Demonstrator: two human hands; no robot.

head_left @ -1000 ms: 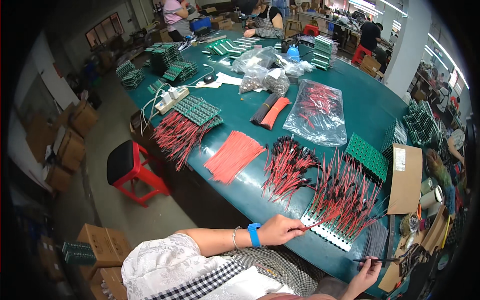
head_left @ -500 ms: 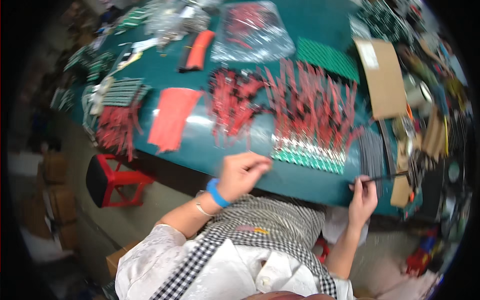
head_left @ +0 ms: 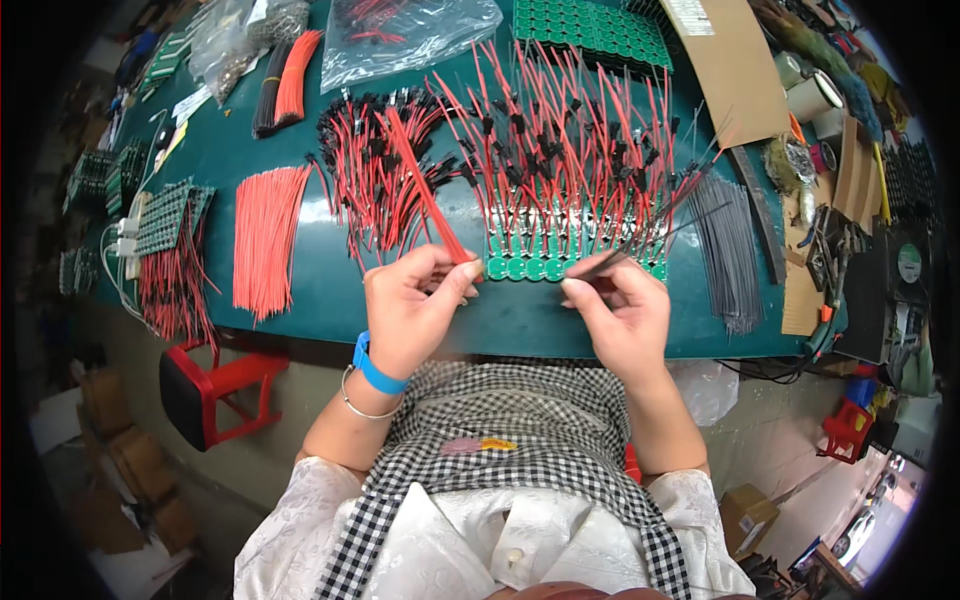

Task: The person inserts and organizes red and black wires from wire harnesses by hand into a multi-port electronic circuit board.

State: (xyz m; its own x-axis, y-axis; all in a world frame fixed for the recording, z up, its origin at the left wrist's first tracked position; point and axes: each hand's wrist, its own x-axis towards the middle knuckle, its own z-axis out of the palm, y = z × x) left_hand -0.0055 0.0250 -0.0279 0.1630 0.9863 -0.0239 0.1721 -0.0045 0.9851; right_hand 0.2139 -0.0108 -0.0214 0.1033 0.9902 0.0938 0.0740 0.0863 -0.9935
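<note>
My left hand, with a blue band at the wrist, pinches a thin bundle of red wires that slants up and away to the left. Level with it on the right, my right hand pinches several black wires that fan out to the upper right. Just beyond both hands lies a panel of round green circuit boards. Red and black wires with black connectors rise from the panel. To its left sits a heap of red wires with black connectors.
On the green table are a red wire pile, a black wire pile and wired boards at left. Behind stand stacked green panels, a plastic bag and cardboard. A red stool stands at lower left.
My right hand has come left from beside the black wire pile, bringing black wires. My left hand has shifted slightly left, and the red bundle now shows clearly in it. The view has shifted.
</note>
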